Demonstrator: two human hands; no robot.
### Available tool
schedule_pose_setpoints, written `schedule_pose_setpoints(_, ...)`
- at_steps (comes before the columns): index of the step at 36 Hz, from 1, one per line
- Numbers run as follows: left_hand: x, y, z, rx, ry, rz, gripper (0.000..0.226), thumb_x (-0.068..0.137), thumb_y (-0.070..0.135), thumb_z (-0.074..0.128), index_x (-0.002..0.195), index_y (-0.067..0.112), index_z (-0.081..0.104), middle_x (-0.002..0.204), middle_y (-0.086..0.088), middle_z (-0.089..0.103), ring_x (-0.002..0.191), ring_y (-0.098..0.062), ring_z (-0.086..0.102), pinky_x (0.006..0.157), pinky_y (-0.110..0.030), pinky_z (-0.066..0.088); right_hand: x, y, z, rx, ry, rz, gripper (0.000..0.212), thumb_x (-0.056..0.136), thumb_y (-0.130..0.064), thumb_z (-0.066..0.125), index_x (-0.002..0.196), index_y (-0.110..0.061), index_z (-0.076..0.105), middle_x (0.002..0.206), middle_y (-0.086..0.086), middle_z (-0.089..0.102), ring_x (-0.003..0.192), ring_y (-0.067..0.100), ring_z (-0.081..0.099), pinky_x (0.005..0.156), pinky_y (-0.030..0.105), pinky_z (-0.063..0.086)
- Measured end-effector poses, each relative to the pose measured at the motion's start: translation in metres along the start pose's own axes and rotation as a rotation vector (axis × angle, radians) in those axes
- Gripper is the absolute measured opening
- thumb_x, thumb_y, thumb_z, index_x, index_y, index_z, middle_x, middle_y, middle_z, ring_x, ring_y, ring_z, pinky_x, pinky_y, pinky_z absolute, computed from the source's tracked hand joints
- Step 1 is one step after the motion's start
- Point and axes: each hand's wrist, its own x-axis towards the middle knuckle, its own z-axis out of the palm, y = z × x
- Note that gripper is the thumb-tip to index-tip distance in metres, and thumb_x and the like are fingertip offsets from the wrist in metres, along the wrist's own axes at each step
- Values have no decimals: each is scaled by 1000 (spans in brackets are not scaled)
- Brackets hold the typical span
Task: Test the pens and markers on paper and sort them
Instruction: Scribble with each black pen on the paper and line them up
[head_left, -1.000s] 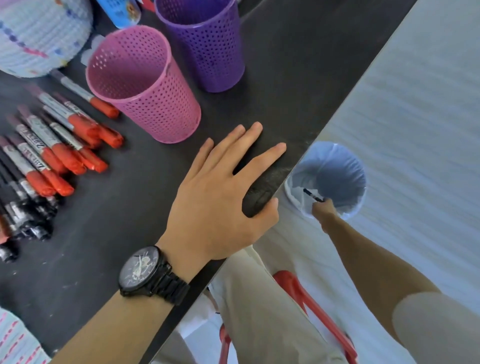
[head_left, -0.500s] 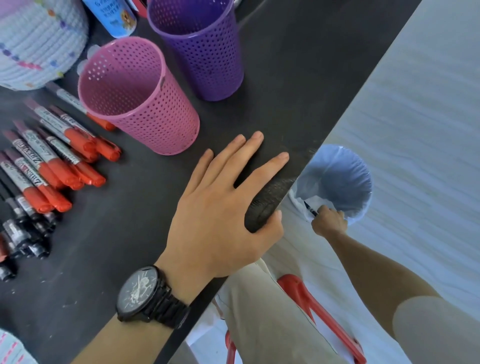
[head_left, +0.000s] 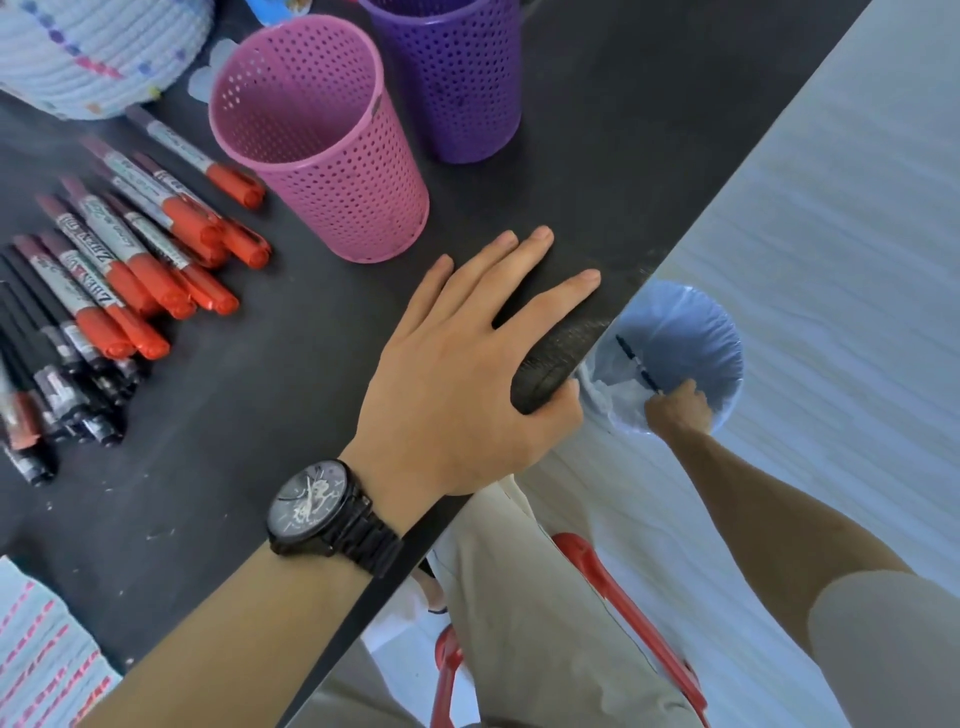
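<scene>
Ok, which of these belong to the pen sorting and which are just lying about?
Job: black pen, held by right hand over the lined bin; red-capped markers; black markers; pink cup; purple cup.
Lying about: woven basket; wristwatch; red stool.

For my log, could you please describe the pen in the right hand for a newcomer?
Beside the black table, a blue-lined bin stands on the floor. The right hand holds a thin dark pen over it, the only pen off the table.
</scene>
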Motion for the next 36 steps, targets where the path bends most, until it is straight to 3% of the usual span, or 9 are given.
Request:
schedule_pose_setpoints(6, 0, -1, 2, -3, 30, 9, 68, 82, 46, 59, 148, 38, 45, 162, 6, 32, 151, -13, 24, 123, -45, 19, -31, 21, 20, -381, -250, -181, 67, 90, -19, 54, 154, -14, 32, 158, 13, 34, 146, 35, 28, 116, 49, 34)
schedule_pose_setpoints(10, 0, -1, 3, -9, 43, 5, 67, 81, 46, 58, 147, 39, 47, 161, 7, 33, 150, -13, 25, 123, -43, 19, -49, 24, 28, -465, -267, -220, 75, 90, -19, 54, 157, -15, 22, 165, 10, 20, 152, 32, 13, 121, 52, 25)
schedule_pose_setpoints(17, -2, -2, 4, -30, 31, 16, 67, 82, 48, 58, 147, 39, 46, 161, 7, 33, 150, -12, 24, 124, -43, 17, -75, 17, 16, -245, -177, -290, 64, 94, -18, 52, 154, -16, 32, 158, 10, 37, 143, 33, 35, 111, 48, 38)
schedule_pose_setpoints(22, -5, 3, 3, -53, 22, 2, 67, 81, 45, 63, 146, 38, 49, 161, 6, 34, 151, -13, 24, 124, -41, 15, -114, 12, -18, 3, -38, -443, 46, 101, -21, 53, 146, -20, 47, 145, 11, 54, 122, 33, 58, 97, 45, 52)
schedule_pose_setpoints(26, -12, 10, -2, -83, 78, -25, 53, 90, 41, 63, 142, 32, 56, 157, 3, 41, 148, -14, 30, 123, -36, 16, -154, 13, -52, 209, 74, -557, 38, 95, -19, 63, 132, -24, 57, 130, 6, 62, 116, 29, 59, 90, 37, 49)
schedule_pose_setpoints(28, -18, 9, -5, -106, 110, -47, 44, 96, 34, 60, 139, 27, 60, 154, 1, 46, 146, -17, 35, 123, -35, 19, -176, 7, -71, 297, 91, -638, 34, 91, -17, 68, 122, -30, 59, 126, 5, 62, 109, 14, 61, 84, 17, 46)
schedule_pose_setpoints(30, -28, 5, -10, -87, 143, -62, 37, 97, 28, 58, 133, 24, 65, 147, 0, 54, 141, -20, 43, 119, -34, 25, -197, -5, -90, 347, 82, -735, 39, 89, -9, 70, 119, -31, 57, 126, 6, 62, 102, -13, 55, 85, 0, 37)
schedule_pose_setpoints(33, -51, -9, -27, -38, 199, -97, 31, 93, 24, 58, 121, 25, 71, 129, 4, 65, 121, -20, 57, 107, -34, 39, -233, -31, -121, 334, 32, -928, 40, 84, -10, 79, 120, -12, 63, 121, 13, 65, 101, -31, 46, 93, 0, 34)
schedule_pose_setpoints(36, -81, -32, -53, 26, 273, -172, 27, 93, 26, 56, 114, 27, 72, 116, 7, 69, 107, -18, 61, 95, -35, 46, -285, -61, -136, 384, 4, -1122, 52, 73, -30, 65, 118, -4, 66, 110, 10, 65, 100, -26, 50, 91, 0, 38)
